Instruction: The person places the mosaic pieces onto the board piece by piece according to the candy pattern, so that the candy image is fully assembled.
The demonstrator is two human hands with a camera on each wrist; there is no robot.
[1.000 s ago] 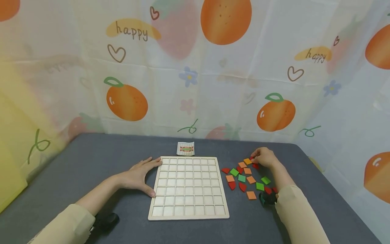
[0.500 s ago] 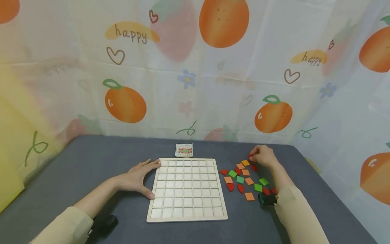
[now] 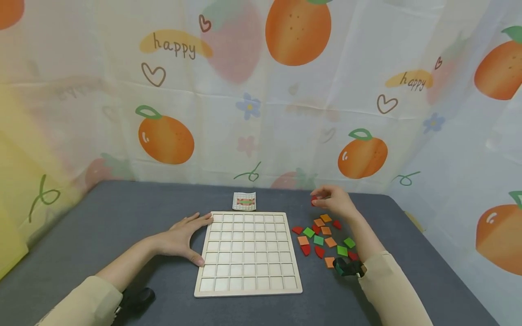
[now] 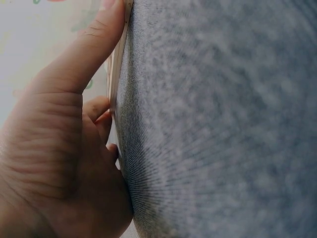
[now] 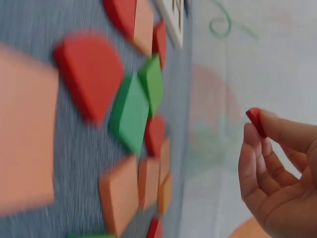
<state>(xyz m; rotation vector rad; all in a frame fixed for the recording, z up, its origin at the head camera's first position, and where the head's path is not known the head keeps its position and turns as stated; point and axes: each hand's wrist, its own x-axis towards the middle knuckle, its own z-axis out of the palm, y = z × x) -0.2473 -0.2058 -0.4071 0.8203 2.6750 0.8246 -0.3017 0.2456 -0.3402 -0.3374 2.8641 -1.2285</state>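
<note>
A pale wooden grid board lies flat on the dark table, its square cells bare. My left hand rests along its left side with fingers spread; the thumb and fingertips touch the edge, as the left wrist view also shows at the board's rim. Between thumb and fingertips my right hand pinches a small red quarter-round tile, raised above the table beyond the loose tiles. Part of that tile is covered by the fingers. Beneath the right forearm, orange, green and red tiles are scattered, among them a green tile.
A small printed pattern card lies behind the board's far edge. Black wrist cameras sit under both wrists, the right one hanging close over the nearest tiles. A fruit-patterned curtain stands along the table's back edge.
My right hand has lifted the red tile off the far end of the pile and moved left with it. The left hand stays at the board's edge. The head view has shifted slightly.
</note>
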